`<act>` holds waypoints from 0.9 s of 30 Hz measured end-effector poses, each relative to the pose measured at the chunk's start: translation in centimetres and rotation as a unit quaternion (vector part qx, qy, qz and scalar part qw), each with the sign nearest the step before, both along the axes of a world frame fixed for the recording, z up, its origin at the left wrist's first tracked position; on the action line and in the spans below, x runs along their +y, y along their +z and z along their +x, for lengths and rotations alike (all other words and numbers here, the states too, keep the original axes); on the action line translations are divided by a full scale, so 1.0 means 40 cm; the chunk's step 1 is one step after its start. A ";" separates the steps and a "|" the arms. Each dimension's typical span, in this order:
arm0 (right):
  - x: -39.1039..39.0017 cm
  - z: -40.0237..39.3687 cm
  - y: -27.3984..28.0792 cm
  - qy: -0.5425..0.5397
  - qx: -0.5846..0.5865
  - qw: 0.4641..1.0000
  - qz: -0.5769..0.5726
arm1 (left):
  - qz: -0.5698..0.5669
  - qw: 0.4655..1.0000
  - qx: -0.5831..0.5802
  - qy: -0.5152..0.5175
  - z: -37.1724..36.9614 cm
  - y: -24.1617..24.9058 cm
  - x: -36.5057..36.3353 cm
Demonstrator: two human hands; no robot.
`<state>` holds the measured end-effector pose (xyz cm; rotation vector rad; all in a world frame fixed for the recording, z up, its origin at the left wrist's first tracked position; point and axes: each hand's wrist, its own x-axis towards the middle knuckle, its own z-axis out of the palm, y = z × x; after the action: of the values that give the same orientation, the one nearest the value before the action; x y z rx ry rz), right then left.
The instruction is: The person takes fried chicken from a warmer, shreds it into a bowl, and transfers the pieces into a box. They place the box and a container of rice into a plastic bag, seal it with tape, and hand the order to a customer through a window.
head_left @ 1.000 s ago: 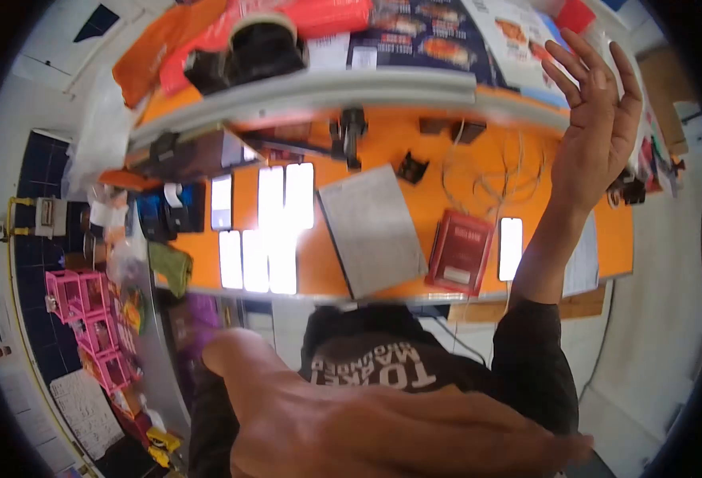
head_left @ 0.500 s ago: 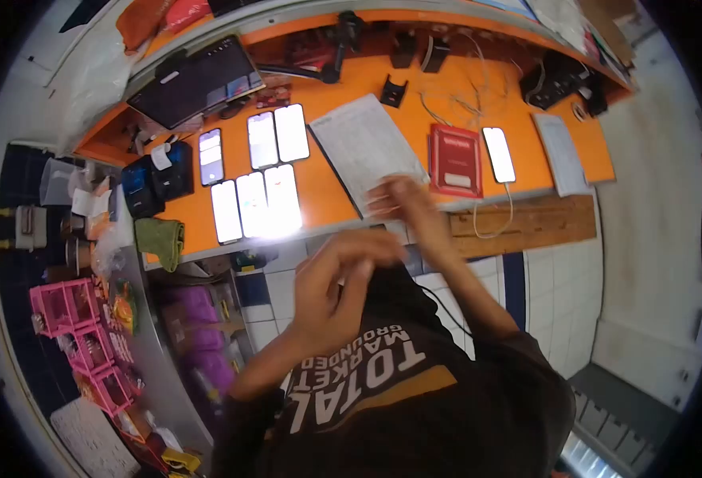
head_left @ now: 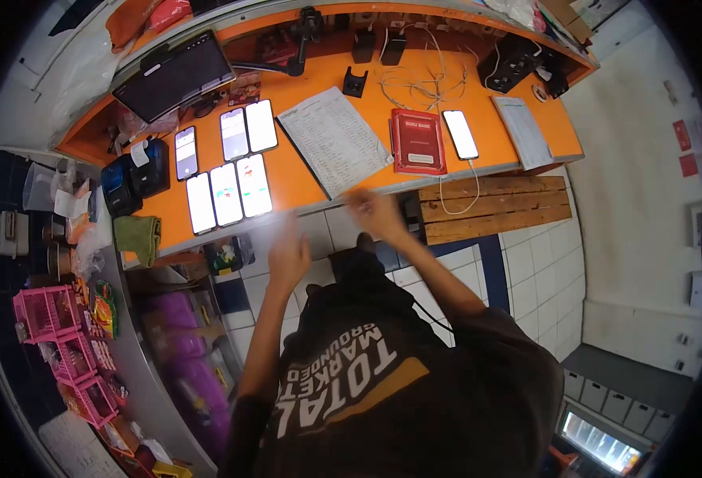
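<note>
Both hands (head_left: 287, 256) (head_left: 375, 213) blurred, empty, open, nr paper sheet (head_left: 335, 139) on orange counter (head_left: 303, 187)

The counter (head_left: 303, 171) is bright orange, with a pale grey front edge; the book (head_left: 418, 142) on it is red with a white label; the sheet (head_left: 334, 141) is white, lined with fine grey rows of print; the phones (head_left: 225, 191) have black frames and glowing white screens; the monitor (head_left: 174, 77) is black; the cables (head_left: 422, 84) are off-white; the cloth (head_left: 139, 237) is olive green; the crates (head_left: 52, 319) are hot pink; the plank (head_left: 490, 209) is raw brown wood; the floor tiles (head_left: 526, 271) are white with a dark blue stripe; the shirt (head_left: 398, 390) is dark brown with white lettering and an orange-tan bar.
</note>
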<state>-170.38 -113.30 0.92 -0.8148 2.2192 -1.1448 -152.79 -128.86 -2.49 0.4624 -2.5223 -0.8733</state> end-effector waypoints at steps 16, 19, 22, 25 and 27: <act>0.211 -0.583 -0.153 -0.182 0.129 0.938 0.264 | -0.119 0.970 -0.193 -0.086 -0.391 -0.080 -0.085; 0.214 -0.605 -0.189 -0.190 0.087 0.953 0.221 | -0.165 0.969 -0.159 -0.088 -0.394 -0.075 -0.087; 0.215 -0.598 -0.197 -0.165 0.040 0.945 0.280 | -0.188 0.966 -0.143 -0.108 -0.391 -0.080 -0.081; 0.196 -0.571 -0.175 -0.245 0.176 0.908 0.290 | -0.224 0.962 -0.097 -0.123 -0.386 -0.104 -0.064; 0.211 -0.587 -0.223 -0.244 0.187 0.916 0.257 | -0.167 0.977 -0.111 -0.071 -0.376 -0.092 -0.044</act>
<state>-193.85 -104.87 -8.01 -0.2704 2.9681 -0.5535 -167.83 -130.62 -6.17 0.2848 -2.8646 -0.4468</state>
